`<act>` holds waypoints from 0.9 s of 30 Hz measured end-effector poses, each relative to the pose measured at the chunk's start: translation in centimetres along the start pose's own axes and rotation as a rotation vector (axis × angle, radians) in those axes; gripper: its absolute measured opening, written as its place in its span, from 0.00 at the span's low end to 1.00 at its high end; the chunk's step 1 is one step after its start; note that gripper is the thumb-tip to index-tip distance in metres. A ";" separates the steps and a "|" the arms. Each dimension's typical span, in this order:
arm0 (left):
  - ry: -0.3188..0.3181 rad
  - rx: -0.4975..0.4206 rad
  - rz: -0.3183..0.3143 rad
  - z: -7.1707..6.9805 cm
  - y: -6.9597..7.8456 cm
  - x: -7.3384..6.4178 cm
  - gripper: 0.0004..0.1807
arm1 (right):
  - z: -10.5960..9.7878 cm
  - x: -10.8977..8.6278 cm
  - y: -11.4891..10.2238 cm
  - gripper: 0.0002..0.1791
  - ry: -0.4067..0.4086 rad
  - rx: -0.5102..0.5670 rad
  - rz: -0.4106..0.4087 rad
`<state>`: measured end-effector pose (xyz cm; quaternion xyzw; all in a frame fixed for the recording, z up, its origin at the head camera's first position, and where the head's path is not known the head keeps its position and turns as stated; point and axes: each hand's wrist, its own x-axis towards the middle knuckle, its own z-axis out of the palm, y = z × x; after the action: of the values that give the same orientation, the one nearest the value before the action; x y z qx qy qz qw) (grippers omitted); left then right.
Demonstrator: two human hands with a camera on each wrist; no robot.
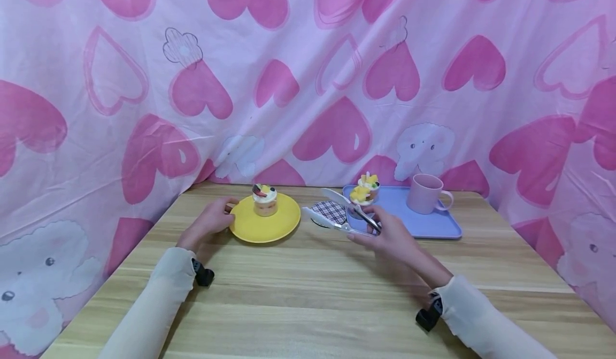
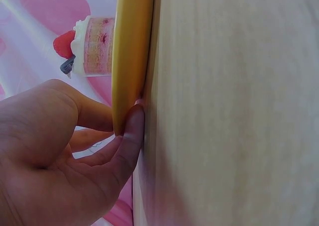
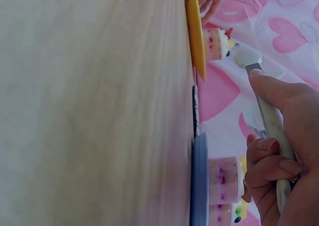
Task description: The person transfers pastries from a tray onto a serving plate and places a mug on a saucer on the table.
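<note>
My left hand (image 1: 212, 221) grips the near-left rim of a yellow plate (image 1: 284, 225); in the left wrist view the fingers pinch its edge just above the table. On the plate stands a small cup cake (image 1: 266, 205) with white cream, a strawberry and dark berries. My right hand (image 1: 391, 235) holds a pair of metal tongs (image 1: 336, 197), their two ends spread apart with nothing between them, pointing left toward the plate. Two fruit-topped cup cakes, a rear one (image 1: 369, 181) and a front one (image 1: 360, 194), stand on a blue tray (image 1: 409, 225) behind the right hand.
A pink mug (image 1: 424, 193) stands at the tray's right side. Between plate and tray lies a black-and-white checked round mat (image 1: 331, 209), partly behind the tongs. A pink heart-patterned cloth (image 1: 332, 129) hangs along the back of the wooden table (image 1: 298, 295).
</note>
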<state>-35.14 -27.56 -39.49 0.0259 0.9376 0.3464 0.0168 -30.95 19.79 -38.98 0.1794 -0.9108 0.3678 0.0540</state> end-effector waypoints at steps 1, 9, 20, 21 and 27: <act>0.000 0.000 0.005 0.0 0.0 0.0 0.31 | -0.2 0.0 0.0 0.47 0.000 0.006 0.001; 0.009 0.001 0.033 0.0 -0.2 -0.1 0.31 | -2.0 0.1 0.8 0.43 0.074 -0.010 0.019; 0.004 0.004 0.034 -0.1 -0.1 0.0 0.31 | -5.2 -0.2 3.6 0.47 0.116 -0.048 0.078; 0.004 0.006 0.037 -0.1 -0.1 0.0 0.31 | -5.5 -0.3 3.9 0.47 0.120 -0.057 0.082; 0.004 0.017 0.039 -0.1 -0.3 0.2 0.31 | -6.2 -0.2 4.9 0.49 0.110 -0.077 0.113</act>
<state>-35.36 -27.79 -39.62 0.0437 0.9398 0.3389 0.0078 -32.74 27.38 -37.76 0.1050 -0.9286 0.3444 0.0897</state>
